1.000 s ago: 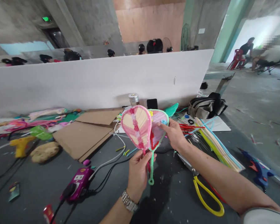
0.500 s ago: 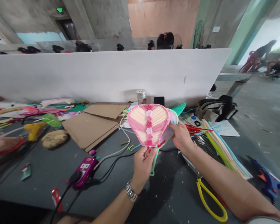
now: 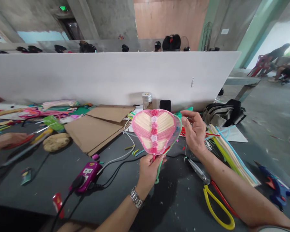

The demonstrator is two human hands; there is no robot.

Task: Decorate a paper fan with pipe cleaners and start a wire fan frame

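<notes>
My left hand [image 3: 148,171] is shut on the handle of a heart-shaped pipe-cleaner fan [image 3: 153,131], which has pink and cream bands and a row of pink flowers down its middle. A second frame with a green rim [image 3: 177,129] sits behind it, mostly hidden. My right hand [image 3: 194,130] is raised just right of the fan, fingers apart, not touching it. A thin wire [image 3: 185,153] shows below that hand. Yellow-handled scissors [image 3: 207,193] lie beneath my right forearm.
Cardboard sheets [image 3: 96,129] and a purple glue gun [image 3: 87,175] lie left of my hands. A bundle of pipe cleaners [image 3: 232,154] and a blue glue gun [image 3: 277,193] lie right. A co-worker's hand [image 3: 9,140] enters at left. A white partition [image 3: 111,77] runs behind.
The fan has turned to face me, covering the frame behind it. My right hand has let go of the rim and lifted to the right, its fingers spread.
</notes>
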